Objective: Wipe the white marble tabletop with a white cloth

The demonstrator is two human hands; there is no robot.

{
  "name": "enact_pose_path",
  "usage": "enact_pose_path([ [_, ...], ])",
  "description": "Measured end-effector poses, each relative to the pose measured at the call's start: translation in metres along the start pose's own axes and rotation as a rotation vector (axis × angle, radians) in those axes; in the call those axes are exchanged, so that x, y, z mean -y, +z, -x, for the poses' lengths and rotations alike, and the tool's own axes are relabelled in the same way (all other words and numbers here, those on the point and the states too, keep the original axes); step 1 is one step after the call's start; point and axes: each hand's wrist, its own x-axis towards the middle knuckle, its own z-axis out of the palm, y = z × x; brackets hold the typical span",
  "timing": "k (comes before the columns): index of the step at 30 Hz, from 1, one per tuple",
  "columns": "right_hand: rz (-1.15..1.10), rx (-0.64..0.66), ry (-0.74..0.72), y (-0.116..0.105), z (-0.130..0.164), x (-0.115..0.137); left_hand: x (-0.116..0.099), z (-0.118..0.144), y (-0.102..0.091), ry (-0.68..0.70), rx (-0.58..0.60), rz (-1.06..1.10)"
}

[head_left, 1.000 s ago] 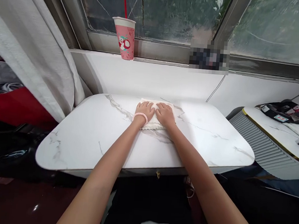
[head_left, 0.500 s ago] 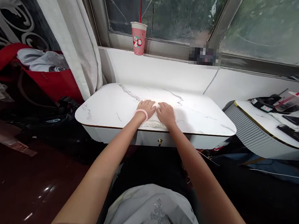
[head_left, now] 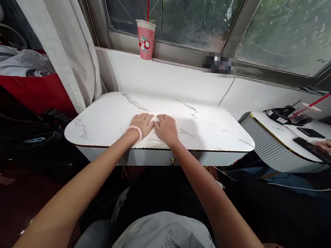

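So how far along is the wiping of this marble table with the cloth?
Both hands, left hand and right hand, press flat on the white cloth at the near edge of the marble table. The tabletop shows no visible spills or crumbs, so most looks done. The cloth is not yet lifted away.

My arms are bare up to the short white sleeves near my shoulders. On my left wrist I wear a pink spiral bracelet [head_left: 134, 132]. My grey shirt [head_left: 168, 239] has a small sparkling cross-like emblem on the chest.
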Motion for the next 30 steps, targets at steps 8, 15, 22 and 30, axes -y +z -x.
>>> enact_pose_path([
  [8, 0.037, -0.052, 0.043, 0.033, -0.062, 0.008, 0.047, -0.061, 0.0, 0.024, -0.001, -0.004],
  [15, 0.004, -0.078, 0.042, 0.059, -0.125, 0.003, 0.083, -0.121, 0.006, 0.009, -0.042, 0.024],
  [22, -0.043, -0.079, 0.04, 0.078, -0.181, -0.004, 0.115, -0.175, 0.013, -0.01, -0.055, 0.046],
  [30, -0.044, -0.097, 0.024, 0.093, -0.219, -0.009, 0.132, -0.21, 0.017, -0.019, -0.078, 0.031],
])
